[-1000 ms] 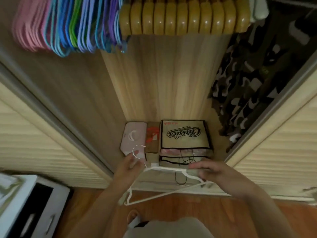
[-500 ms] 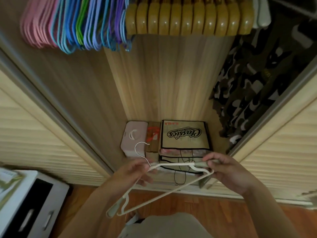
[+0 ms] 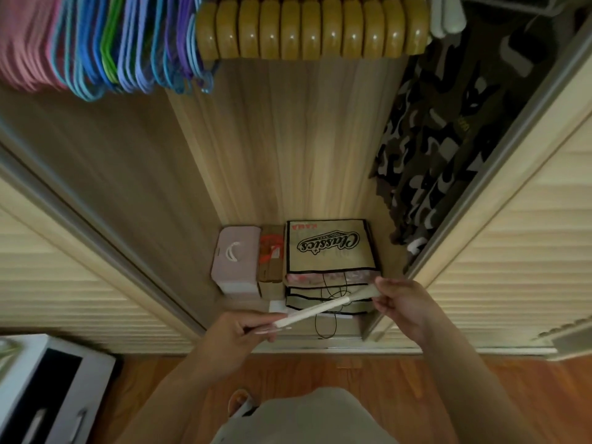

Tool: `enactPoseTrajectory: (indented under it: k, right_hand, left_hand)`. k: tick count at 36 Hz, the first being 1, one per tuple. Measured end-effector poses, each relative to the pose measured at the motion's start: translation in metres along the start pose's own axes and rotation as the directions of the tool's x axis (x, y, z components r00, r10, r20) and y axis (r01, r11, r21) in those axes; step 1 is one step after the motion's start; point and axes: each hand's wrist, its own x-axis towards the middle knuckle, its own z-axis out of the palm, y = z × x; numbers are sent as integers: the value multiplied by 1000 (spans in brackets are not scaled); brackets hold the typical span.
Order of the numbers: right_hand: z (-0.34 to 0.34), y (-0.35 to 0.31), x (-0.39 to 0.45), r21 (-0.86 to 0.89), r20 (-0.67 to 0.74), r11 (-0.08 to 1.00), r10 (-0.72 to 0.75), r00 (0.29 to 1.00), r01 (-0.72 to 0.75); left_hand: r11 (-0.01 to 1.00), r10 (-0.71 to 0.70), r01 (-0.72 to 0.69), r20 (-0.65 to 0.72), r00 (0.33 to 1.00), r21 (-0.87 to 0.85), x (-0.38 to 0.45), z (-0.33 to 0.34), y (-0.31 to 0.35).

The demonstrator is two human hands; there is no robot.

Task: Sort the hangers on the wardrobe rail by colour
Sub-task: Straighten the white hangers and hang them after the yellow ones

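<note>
White hanger [image 3: 323, 308]: held edge-on in front of the Classics bag [image 3: 331, 248], left hand [image 3: 238, 338] pinching one end and right hand [image 3: 405, 304] pinching the other. Above the bag hang wooden hangers [image 3: 312, 30], with coloured hangers [image 3: 128, 46] to their left.

The white hanger [image 3: 323, 307] is being seen edge-on, its hook being hidden behind the left hand [image 3: 237, 334]. The pink hangers [image 3: 28, 43] and wooden hangers [image 3: 310, 30] are being cropped by the top edge.
</note>
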Motion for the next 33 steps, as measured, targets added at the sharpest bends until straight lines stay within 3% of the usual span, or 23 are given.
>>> enactPoseTrajectory:
  k: [10,13,15,17,20,22,25,29,33]
  right_hand:
    - [2,8,0,168,43,986,-29,999,22]
    - [8,9,-1,191,24,981,-33,999,28]
    - [10,10,-3,139,19,990,-37,999,35]
    - [11,11,-6,67,52,997,-41,998,37]
    - [13,13,-13,-48,119,999,2,993,4]
    - [15,16,-16,-137,173,990,34,984,-10]
    - [18,23,-22,-267,248,964,54,967,15]
    - [28,32,-31,-453,367,876,15,930,165]
    - [38,47,-32,-485,395,811,-130,910,326]
  left_hand:
    - [1000,15,-15,-12,1000,-24,-2,-2,-12]
    - [996,13,-25,-149,989,-84,-4,2,-10]
    - [968,-35,-47,-317,948,-247,-3,5,-7]
    - [877,-145,-81,-423,894,-473,1,4,-3]
    - [546,-250,-120,-298,921,-829,9,0,6]
    - [393,-297,-105,-234,926,-914,12,-3,12]
    - [302,-366,-127,-238,900,-945,15,-4,15]
    - [230,-431,-186,-271,861,-955,17,-2,17]
    - [201,-439,-196,-267,858,-960,18,3,15]
